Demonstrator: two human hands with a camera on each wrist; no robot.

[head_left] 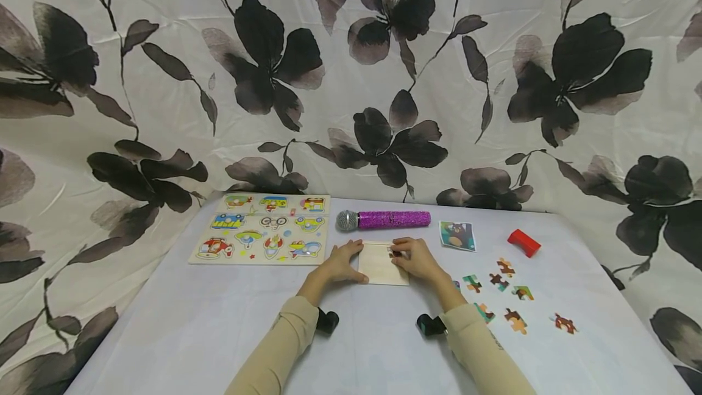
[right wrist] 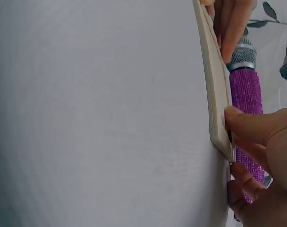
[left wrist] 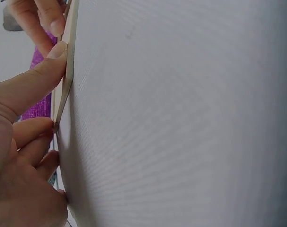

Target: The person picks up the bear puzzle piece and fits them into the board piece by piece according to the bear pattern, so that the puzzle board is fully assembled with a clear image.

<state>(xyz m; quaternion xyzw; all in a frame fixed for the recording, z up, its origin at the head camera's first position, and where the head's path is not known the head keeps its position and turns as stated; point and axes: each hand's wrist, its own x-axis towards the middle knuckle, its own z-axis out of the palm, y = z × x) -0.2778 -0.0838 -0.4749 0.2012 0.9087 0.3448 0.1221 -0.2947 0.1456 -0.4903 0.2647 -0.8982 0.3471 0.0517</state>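
A small pale wooden puzzle tray [head_left: 377,268] lies flat on the table between the two hands. My left hand [head_left: 341,263] holds it by the left side, thumb on the near edge and fingers at the far corner. At the tray's upper right, my right hand [head_left: 417,259] pinches a dark jigsaw piece [head_left: 393,253], mostly covered by the fingers. In the right wrist view the thumb of the right hand [right wrist: 261,132] presses down on the tray's face near its edge [right wrist: 214,94]. The left wrist view shows the left thumb against the tray's rim [left wrist: 70,61].
Several loose jigsaw pieces [head_left: 515,320] lie to the right, by a red block [head_left: 524,242] and a bear picture card [head_left: 457,236]. Behind the tray is a purple glittery microphone [head_left: 393,219]. A vehicle peg puzzle board [head_left: 258,229] sits at the back left.
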